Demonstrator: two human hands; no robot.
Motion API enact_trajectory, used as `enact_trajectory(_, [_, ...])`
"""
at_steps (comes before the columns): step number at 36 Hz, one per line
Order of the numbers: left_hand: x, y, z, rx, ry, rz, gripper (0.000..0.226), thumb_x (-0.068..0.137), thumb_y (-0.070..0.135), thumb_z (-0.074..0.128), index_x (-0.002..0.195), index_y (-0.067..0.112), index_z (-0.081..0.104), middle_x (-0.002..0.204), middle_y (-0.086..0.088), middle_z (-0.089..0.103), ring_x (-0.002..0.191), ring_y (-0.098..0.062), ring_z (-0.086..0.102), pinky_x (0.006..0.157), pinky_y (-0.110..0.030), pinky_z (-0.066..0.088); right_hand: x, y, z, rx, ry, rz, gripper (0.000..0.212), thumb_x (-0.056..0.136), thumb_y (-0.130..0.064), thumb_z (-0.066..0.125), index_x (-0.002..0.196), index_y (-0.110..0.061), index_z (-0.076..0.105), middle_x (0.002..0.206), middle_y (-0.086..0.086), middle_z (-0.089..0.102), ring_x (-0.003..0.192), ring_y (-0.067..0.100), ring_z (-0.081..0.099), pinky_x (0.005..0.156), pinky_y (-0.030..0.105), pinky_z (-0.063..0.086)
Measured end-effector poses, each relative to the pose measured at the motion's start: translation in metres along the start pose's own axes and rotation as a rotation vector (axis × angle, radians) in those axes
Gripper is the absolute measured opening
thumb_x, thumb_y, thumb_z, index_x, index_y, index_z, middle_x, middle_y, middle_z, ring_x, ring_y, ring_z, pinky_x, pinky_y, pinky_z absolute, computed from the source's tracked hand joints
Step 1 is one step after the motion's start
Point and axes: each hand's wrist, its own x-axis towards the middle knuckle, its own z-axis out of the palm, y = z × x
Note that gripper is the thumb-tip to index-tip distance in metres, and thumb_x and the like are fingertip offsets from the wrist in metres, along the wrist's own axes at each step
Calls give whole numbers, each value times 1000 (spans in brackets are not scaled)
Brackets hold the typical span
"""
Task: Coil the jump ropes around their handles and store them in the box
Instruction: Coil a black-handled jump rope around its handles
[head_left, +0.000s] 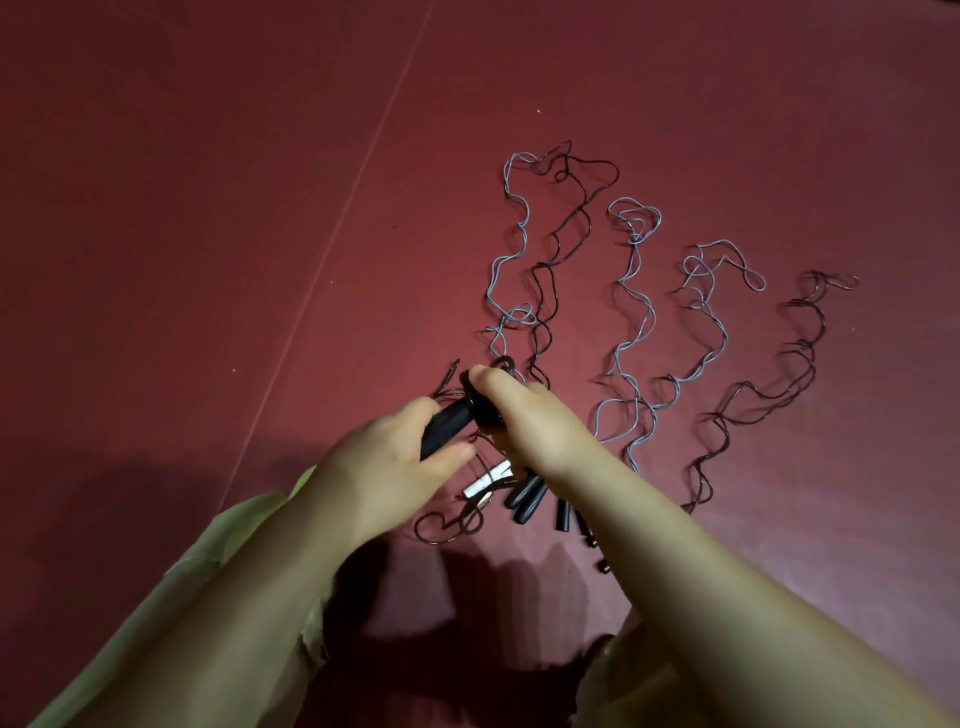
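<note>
My left hand (379, 467) grips a pair of black jump-rope handles (449, 423) held above the floor. My right hand (530, 415) holds the far end of the handles, fingers curled over the dark cord wound there. Several thin ropes lie stretched out in wavy lines on the red floor: a grey rope (631, 332), a dark rope (769, 384) at the right, and a grey and dark pair (524, 244) running away from my hands. More black handles (524, 499) lie on the floor under my right wrist. No box is in view.
A red floor mat (208, 208) fills the view, crossed by a thin pale seam line (337, 228) on the left. A small white piece (485, 480) lies by the handles. A loose dark cord loop (447, 525) curls below my left hand.
</note>
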Motion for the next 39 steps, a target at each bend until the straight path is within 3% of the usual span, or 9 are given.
enact_trajectory(2, [1, -1, -3, -127, -131, -41, 25, 80, 49, 64, 78, 29, 48, 66, 8, 52, 61, -7, 51, 55, -27, 36, -1, 0, 1, -42, -9, -51, 50, 87, -53, 47, 47, -24, 50, 39, -11, 36, 38, 8, 31, 55, 32, 26])
enact_trajectory(6, [-1, 1, -12, -745, -458, -202, 32, 77, 37, 66, 92, 10, 57, 75, -9, 69, 58, -17, 64, 50, -21, 48, -2, -2, 1, 15, -35, -102, 50, 74, -59, 47, 42, -21, 44, 45, -10, 30, 42, 12, 26, 55, 34, 23])
enact_trajectory(8, [-2, 1, -20, -977, -591, -286, 41, 76, 45, 63, 92, 7, 63, 73, -13, 69, 56, -22, 65, 52, -26, 53, -3, -4, 0, 96, -81, -128, 44, 65, -62, 48, 47, -21, 42, 48, -7, 30, 45, 14, 24, 54, 36, 20])
enact_trajectory(11, [-4, -2, -26, -1202, -688, -338, 61, 79, 59, 35, 82, 9, 69, 60, -7, 59, 45, -18, 56, 48, -27, 50, -5, -6, -3, 189, -119, -166, 41, 55, -65, 47, 60, -24, 45, 56, -2, 33, 51, 14, 28, 52, 30, 27])
enact_trajectory(13, [-4, 1, -26, -1270, -702, -330, 62, 80, 60, 30, 84, 8, 62, 53, -1, 46, 37, -12, 43, 42, -21, 40, -6, -6, -2, 237, -153, -195, 44, 56, -64, 47, 64, -22, 43, 56, -2, 33, 51, 13, 29, 51, 26, 31])
enact_trajectory(17, [-2, 9, -23, -1207, -611, -357, 48, 77, 56, 40, 82, 11, 56, 52, 2, 37, 37, -10, 32, 40, -19, 28, -1, -5, -1, 232, -201, -187, 49, 71, -66, 50, 65, -18, 40, 55, 0, 33, 52, 17, 29, 52, 29, 28])
enact_trajectory(22, [-1, 9, -15, -989, -394, -331, 38, 99, 41, 37, 86, 10, 55, 52, 2, 40, 41, -12, 33, 46, -22, 27, 0, -4, -3, 93, -149, -97, 54, 96, -58, 40, 65, -16, 55, 48, -8, 51, 45, 14, 48, 50, 25, 37])
enact_trajectory(29, [2, 6, -3, -757, -224, -296, 34, 100, 36, 39, 84, 12, 56, 51, 4, 45, 41, -12, 37, 42, -20, 28, -1, -4, -3, -4, -84, -81, 58, 99, -51, 38, 54, -19, 54, 46, -5, 51, 40, 10, 48, 46, 18, 39])
enact_trajectory(39, [8, 0, 6, -534, -106, -218, 46, 100, 41, 31, 80, 10, 57, 55, 1, 50, 42, -16, 43, 43, -21, 35, -1, -2, 1, -100, 39, -9, 62, 95, -57, 42, 48, -17, 45, 34, -6, 45, 38, 12, 53, 54, 26, 38])
